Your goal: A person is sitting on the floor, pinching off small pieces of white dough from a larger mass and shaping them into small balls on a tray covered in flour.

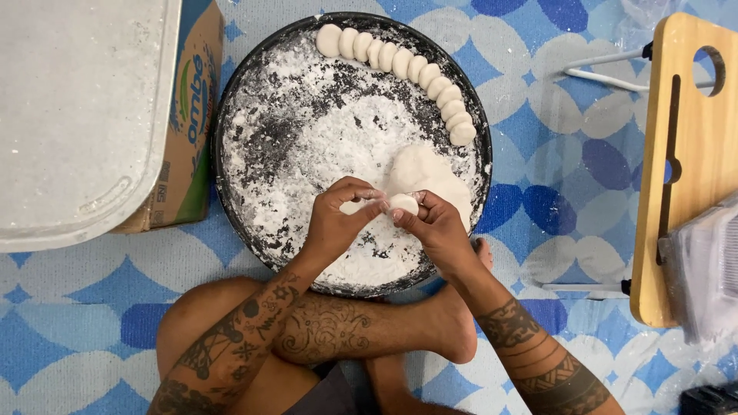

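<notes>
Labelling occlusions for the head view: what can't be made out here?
- Dough piece, head view: mostly covered by fingers of the left hand and right hand; shape unclear.
- Pan near rim: hidden by both wrists.
- Grey tray: cut by the top and left edges.
- Wooden board: cut by the right edge, partly under plastic.
- Black thing, bottom right: cut off, unidentifiable.

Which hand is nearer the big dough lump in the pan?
Right. The right hand sits just below the dough lump, nearly against it. The left hand is further off, to the lump's left, over the floured pan.
</notes>
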